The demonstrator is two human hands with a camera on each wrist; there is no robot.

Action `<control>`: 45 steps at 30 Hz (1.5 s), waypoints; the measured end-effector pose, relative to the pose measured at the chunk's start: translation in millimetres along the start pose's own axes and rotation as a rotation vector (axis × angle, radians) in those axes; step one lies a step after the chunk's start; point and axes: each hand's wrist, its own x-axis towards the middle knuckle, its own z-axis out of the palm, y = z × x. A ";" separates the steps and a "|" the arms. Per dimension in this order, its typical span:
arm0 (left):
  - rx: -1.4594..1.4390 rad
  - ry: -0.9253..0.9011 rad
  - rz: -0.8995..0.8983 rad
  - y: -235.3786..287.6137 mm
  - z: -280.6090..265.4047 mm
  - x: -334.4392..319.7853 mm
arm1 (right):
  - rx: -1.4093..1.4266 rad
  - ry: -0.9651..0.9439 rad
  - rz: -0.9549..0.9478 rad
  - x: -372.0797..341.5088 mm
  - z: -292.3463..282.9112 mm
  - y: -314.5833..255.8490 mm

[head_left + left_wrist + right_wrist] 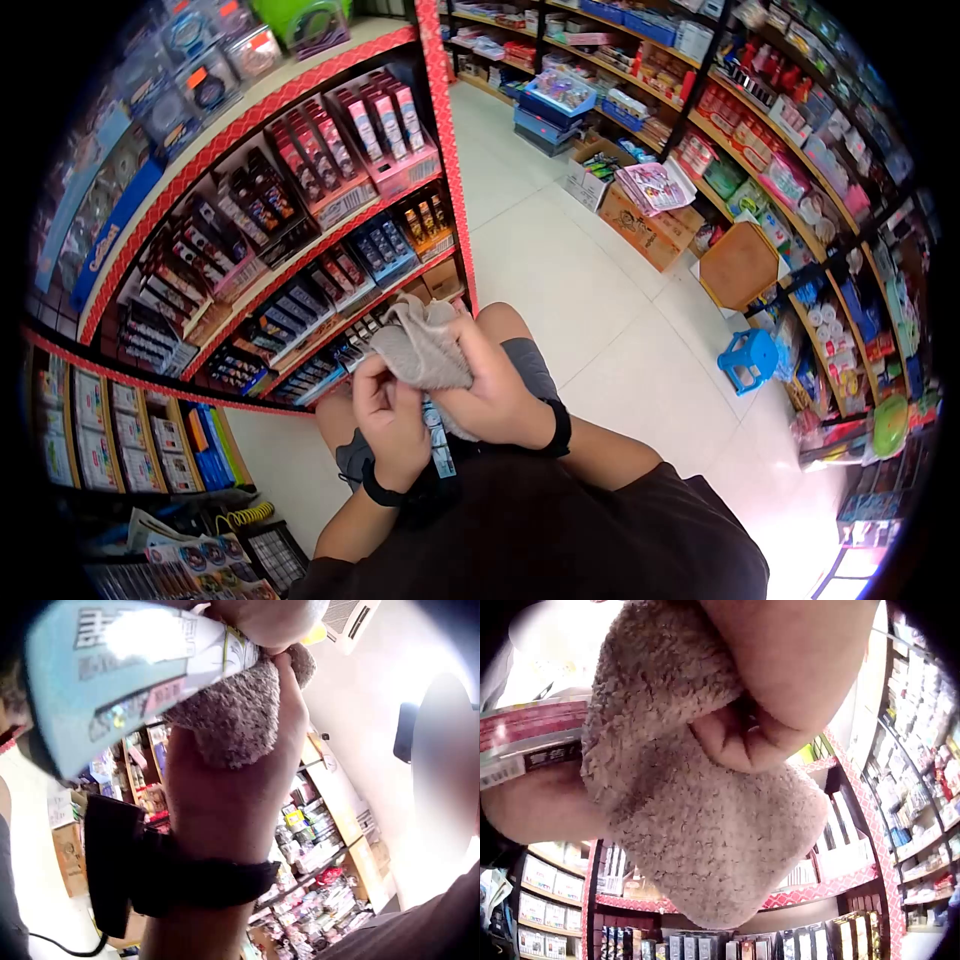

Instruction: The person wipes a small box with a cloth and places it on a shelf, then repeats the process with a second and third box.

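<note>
Grey-brown cloth point(428, 350) is pinched between the bent fingers and thumb of the left hand point(392, 425), while the right hand point(495, 395), its fingers curled closed, grips a fold of the same cloth. Directly beside the cloth, a pale blue pack point(440, 450) protrudes between the wrists, which hand bears it being impossible to tell, and each wrist carries a black band. The cloth is held above the seated person's lap, near the red-edged shelving point(300, 220) of boxed goods, with a blue stool point(748, 360) standing well apart on the pale tiled floor point(620, 350).
</note>
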 end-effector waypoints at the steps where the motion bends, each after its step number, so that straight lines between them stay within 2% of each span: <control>1: 0.081 0.030 0.027 5.9 0.5 1.6 | -0.020 -0.020 0.053 -4.2 1.9 -4.7; 5: -0.034 0.158 0.027 23.9 -1.7 25.9 | -0.100 -0.163 0.007 -15.7 12.0 -10.0; 6: -0.002 0.253 0.008 31.3 -0.4 33.0 | -0.103 -0.203 0.007 -17.2 14.7 -12.1; 9: -0.215 0.136 0.015 37.5 -14.3 46.5 | -0.137 -0.295 -0.039 -18.1 17.5 -7.7; 10: -0.177 0.189 -0.005 38.6 -12.5 50.7 | -0.139 -0.305 -0.057 -17.8 18.0 -6.9; 12: -0.211 0.184 -0.029 26.0 -14.2 56.1 | -0.181 -0.307 -0.097 -14.3 14.7 -2.4; 14: -0.157 0.197 -0.129 26.0 -10.0 51.6 | -0.198 -0.199 -0.099 -16.9 16.8 1.6; 15: -0.208 0.088 -0.089 23.1 -7.6 51.9 | -0.207 -0.169 -0.107 -14.3 16.7 2.8; 17: -0.140 0.100 -0.193 21.6 1.1 48.8 | -0.263 -0.059 -0.112 -5.6 14.3 3.2; 19: -0.099 0.015 -0.203 16.3 2.4 45.1 | -0.300 0.099 -0.127 2.6 13.1 6.3; 20: -0.074 -0.038 -0.206 12.8 2.5 45.9 | -0.301 0.146 -0.066 7.3 11.7 4.3; 24: -0.118 -0.149 -0.210 3.6 10.0 50.4 | -0.570 0.268 -0.223 35.3 -2.3 8.4; 27: -0.186 -0.186 -0.256 -12.9 3.5 45.2 | -0.433 0.252 -0.194 47.6 -6.1 7.4; 28: -0.181 -0.147 -0.255 -15.8 4.2 41.4 | -0.452 0.252 -0.219 51.1 -5.5 6.1; 31: -0.184 -0.063 -0.155 -18.9 5.4 31.2 | -0.579 0.201 -0.291 57.9 1.7 1.0; 32: -0.179 -0.076 -0.172 -19.6 -4.5 28.9 | -0.660 0.119 -0.299 56.7 1.8 -2.8; 35: -0.279 -0.041 -0.177 -9.7 -17.7 27.9 | -0.661 -0.008 -0.336 57.7 8.4 -17.2; 36: -0.364 -0.014 -0.236 -0.8 -17.2 26.9 | -0.680 -0.055 -0.347 58.1 9.9 -22.8; 39: -0.449 -0.009 -0.200 17.9 -18.1 37.9 | -0.563 -0.151 -0.327 56.6 16.7 -26.9; 45: -0.633 0.120 -0.263 44.4 -22.7 62.2 | -0.413 -0.402 -0.146 40.3 22.1 -22.7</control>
